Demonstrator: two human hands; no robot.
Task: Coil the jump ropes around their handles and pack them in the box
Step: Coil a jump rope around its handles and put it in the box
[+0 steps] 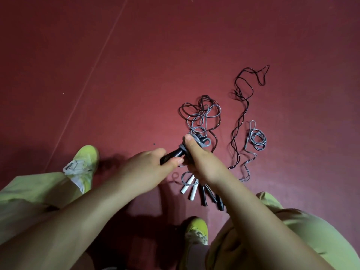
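Observation:
My left hand (150,166) grips the near end of a pair of black handles (173,154) held above the floor. Grey rope (204,144) is wound around their far end, and my right hand (196,158) holds that coil, thumb pressed on top. On the floor below lie two white handles (188,187) and several black handles (209,193). Loose rope spreads beyond: a tangle of black and grey loops (200,112), a long black rope (241,114) and a small grey coil (256,140). No box is in view.
The floor (136,75) is dark red with a pale seam line running diagonally at the left. My two yellow-green shoes (83,162) (196,230) and green trouser legs frame the bottom of the view.

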